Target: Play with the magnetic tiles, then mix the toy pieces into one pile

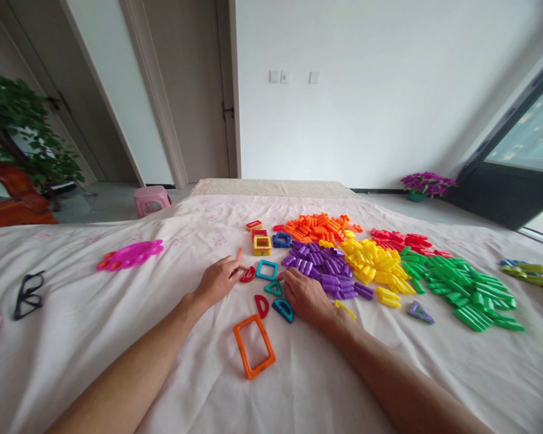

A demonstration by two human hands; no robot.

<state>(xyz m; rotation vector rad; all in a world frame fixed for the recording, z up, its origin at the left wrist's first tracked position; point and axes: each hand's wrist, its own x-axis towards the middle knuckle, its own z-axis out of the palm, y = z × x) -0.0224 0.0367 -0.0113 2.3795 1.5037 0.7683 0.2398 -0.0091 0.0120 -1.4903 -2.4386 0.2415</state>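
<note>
My left hand [219,281] is closed, its fingertips at a red half-circle magnetic tile [253,273]. A thin orange piece [239,254] shows just past those fingers; whether they touch it is unclear. My right hand [305,295] has curled fingers at the right corner of a teal triangular magnetic tile [268,289]; the fingertips are partly hidden. Between the hands lies a light-blue square frame tile [258,269]. Closer to me are another red half-circle tile [266,306], a blue quarter-round tile [282,301] and a large orange rectangular frame [238,341].
Behind the hands stand stacked yellow square tiles [262,251] and blue square tiles [282,246]. Sorted piles of orange [319,229], purple [330,265], yellow [373,262], red [402,240] and green [466,286] pieces spread rightward. Glasses [28,295] and a pink tray [133,254] lie left.
</note>
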